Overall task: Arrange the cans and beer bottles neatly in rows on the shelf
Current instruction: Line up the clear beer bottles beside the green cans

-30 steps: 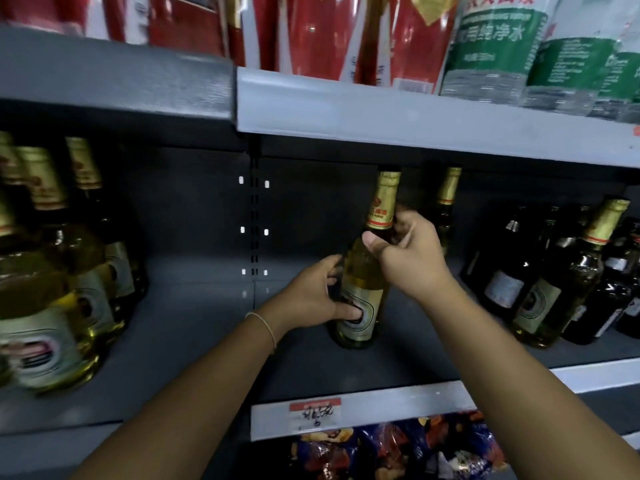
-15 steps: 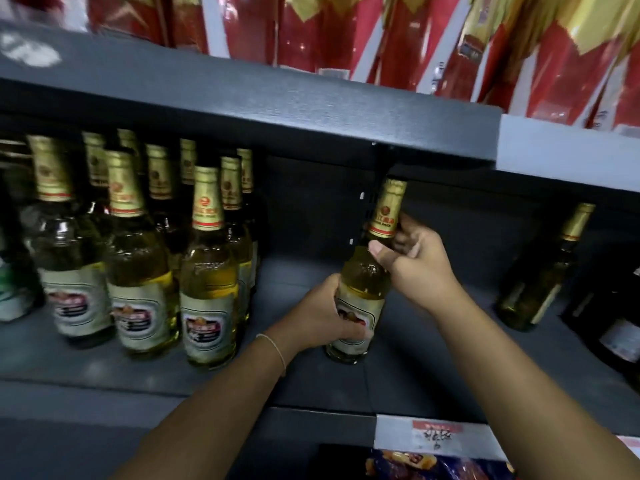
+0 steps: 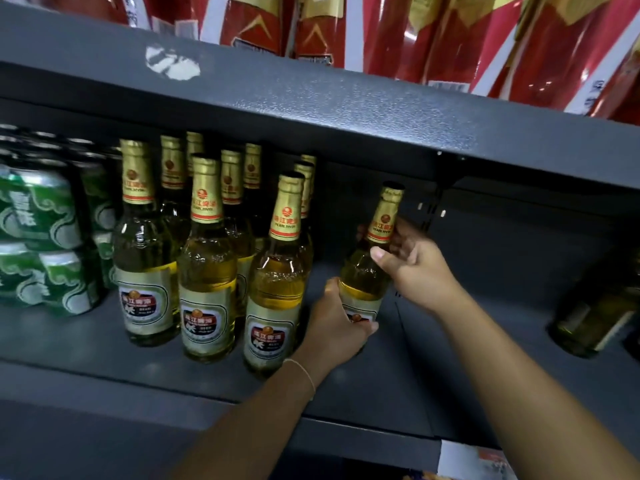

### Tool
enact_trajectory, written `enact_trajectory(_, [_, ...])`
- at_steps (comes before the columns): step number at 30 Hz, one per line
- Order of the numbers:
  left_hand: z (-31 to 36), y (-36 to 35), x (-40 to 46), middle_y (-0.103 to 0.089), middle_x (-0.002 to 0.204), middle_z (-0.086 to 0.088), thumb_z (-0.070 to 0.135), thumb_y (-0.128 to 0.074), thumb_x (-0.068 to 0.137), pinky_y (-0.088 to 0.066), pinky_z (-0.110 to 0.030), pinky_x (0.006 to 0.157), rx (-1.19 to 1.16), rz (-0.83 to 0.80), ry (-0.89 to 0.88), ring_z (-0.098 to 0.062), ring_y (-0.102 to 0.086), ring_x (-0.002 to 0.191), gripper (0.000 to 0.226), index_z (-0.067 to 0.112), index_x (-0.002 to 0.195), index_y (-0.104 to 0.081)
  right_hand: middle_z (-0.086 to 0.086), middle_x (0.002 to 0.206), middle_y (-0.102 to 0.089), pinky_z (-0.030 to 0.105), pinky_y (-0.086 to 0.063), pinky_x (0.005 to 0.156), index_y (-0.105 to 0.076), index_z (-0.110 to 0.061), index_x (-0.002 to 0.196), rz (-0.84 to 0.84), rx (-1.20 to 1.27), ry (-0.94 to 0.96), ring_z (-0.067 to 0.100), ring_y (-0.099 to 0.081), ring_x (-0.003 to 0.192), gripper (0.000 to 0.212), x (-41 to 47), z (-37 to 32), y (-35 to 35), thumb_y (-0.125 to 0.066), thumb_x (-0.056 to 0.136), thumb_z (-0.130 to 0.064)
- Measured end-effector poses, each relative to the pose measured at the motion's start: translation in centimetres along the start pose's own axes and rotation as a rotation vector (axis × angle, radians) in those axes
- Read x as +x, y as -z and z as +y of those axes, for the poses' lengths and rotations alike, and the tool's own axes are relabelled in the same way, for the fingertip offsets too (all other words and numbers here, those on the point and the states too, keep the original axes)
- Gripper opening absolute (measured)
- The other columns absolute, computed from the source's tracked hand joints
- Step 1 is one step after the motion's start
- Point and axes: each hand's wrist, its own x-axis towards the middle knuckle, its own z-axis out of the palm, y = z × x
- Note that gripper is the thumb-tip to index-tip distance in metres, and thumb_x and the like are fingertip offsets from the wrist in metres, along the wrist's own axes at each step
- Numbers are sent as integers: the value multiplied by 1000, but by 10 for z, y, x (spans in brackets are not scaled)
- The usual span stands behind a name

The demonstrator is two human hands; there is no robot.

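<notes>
Here, on the dark grey shelf, a group of beer bottles stands upright to the left of the hands, gold foil necks pointing up at the shelf board above. Three stand along the front in a slanting line; behind them I count about six more necks, the farthest partly hidden, so nine or so in all. Further left sit stacked green cans in two layers; their number cannot be told. On the board above stand red packages. Far right, a darker bottle stands well apart.

The held bottle is just right of the nearest front bottle, a small gap between them. Its long axis is nearly vertical, neck tipped slightly right, cap close under the upper board. Whether its base touches the shelf cannot be seen, as the left hand covers it, fingers curled round the lower label. The right hand pinches the neck, thumb in front, fingers wrapped behind the foil.
</notes>
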Motion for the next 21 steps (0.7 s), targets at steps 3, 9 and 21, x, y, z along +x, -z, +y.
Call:
enact_trajectory(3, [-1,-2,6,-60,99,14,12,-82,71,-38,-5,66,-6,37,18,3,-56,87,61,33,111,-40,-2,127,-65,27,-48,103,-49,-15,136,-28,-11,21,9,-60,119,44,7,3,-1,-57,95,0])
enact_trajectory(9, [-7,-11,15,-58,98,16,11,-79,73,-40,-6,70,-9,87,32,4,-57,89,62,37,111,-38,-9,117,-67,18,-51,91,-50,-31,123,-12,-14,74,-1,-64,107,44,20,15,7,-62,92,-1])
enact_trajectory(21, [-16,-14,23,-59,113,8,31,-83,67,-52,-28,88,69,136,122,-9,-59,101,72,31,128,-44,-11,106,-70,14,-54,70,-51,-21,126,40,104,-118,-4,-68,94,56,6,75,-12,-75,81,2])
